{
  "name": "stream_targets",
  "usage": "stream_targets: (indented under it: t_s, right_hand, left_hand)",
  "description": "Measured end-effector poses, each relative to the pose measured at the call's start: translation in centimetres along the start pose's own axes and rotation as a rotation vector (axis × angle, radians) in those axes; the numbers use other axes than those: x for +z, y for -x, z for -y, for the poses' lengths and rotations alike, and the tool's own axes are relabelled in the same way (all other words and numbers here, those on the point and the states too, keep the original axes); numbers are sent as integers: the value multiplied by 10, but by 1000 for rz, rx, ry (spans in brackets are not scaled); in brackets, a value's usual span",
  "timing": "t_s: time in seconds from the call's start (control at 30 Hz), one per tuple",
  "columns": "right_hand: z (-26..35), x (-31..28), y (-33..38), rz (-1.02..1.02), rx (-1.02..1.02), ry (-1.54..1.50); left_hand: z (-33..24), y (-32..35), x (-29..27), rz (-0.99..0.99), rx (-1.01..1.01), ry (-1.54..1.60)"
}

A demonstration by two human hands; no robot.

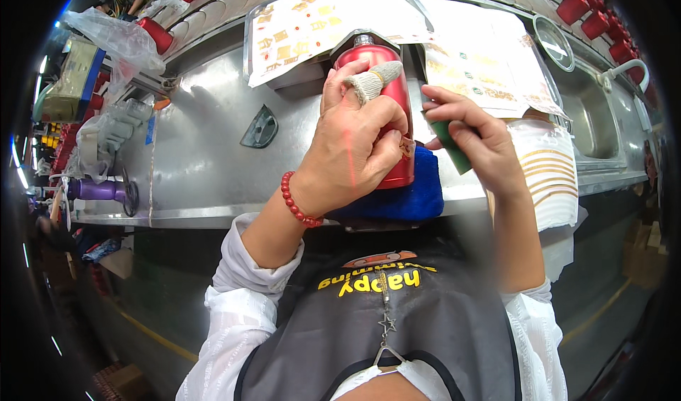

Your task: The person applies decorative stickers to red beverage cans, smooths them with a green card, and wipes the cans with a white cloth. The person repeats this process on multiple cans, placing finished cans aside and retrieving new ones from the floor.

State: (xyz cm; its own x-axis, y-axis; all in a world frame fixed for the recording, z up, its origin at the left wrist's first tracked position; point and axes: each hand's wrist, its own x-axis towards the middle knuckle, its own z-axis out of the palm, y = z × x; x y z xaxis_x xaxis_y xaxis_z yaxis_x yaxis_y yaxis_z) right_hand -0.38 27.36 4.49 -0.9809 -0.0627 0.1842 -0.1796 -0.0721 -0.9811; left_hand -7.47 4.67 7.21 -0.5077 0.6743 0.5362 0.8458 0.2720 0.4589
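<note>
Left hand (pixel 351 146) is wrapped around a red bottle (pixel 386 82), fingers curled over its front and thumb side pressed against its lower body. The index finger wears a knitted grey-white finger cot (pixel 372 82) that lies across the upper part of the bottle. A bracelet (pixel 298 202) of dark red beads circles the left wrist.

The bottle is glossy metallic red, cylindrical, with rounded shoulders narrowing to a short neck and a small red cap. It is tilted away from the person, its base resting on a blue cloth (pixel 411 192) at the near edge of a steel bench (pixel 206 153). Much of its lower half is hidden by the hand.

Right hand (pixel 472 138) is just beside the bottle on its right, fingers pinched shut on a small dark green pad (pixel 450 142), whose near end pokes out below the fingers. The fingertips are close to the bottle's side; whether the pad touches the bottle cannot be told.

Behind the bottle, sheets of gold-and-white stickers (pixel 319 18) lie on the bench, with another sheet (pixel 489 68) to the right. A white cloth with gold stripes (pixel 550 174) hangs over the bench edge under the right forearm. More red bottles (pixel 589 11) stand in a row along the far right, and one (pixel 154 34) at the far left. A purple tool (pixel 99 190) lies at the bench's left end, near a clear plastic bag (pixel 117 39). The person wears white sleeves and a grey apron (pixel 383 323).
</note>
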Motion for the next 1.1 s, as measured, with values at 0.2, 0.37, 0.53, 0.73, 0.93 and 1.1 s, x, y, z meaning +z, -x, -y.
stream_targets:
  t_s: [0.2, 0.37, 0.53, 0.73, 0.93, 1.1]
  right_hand:
    - [14, 33, -1, 0, -201, 604]
    - [37, 44, -4, -23, -162, 536]
    - [51, 52, -9, 15, -115, 514]
    - [45, 46, -1, -18, -1, 520]
    - [28, 40, 3, -45, 57, 512]
    - [16, 38, 2, -55, 34, 506]
  left_hand:
    - [-5, 12, 3, -204, -80, 120]
    - [-4, 57, 6, -363, -242, 178]
    - [-14, 83, 24, -325, -148, -86]
    - [-20, 83, 25, -224, -119, -252]
    - [-19, 84, 27, -225, -111, -298]
    - [-21, 83, 27, -221, -108, -314]
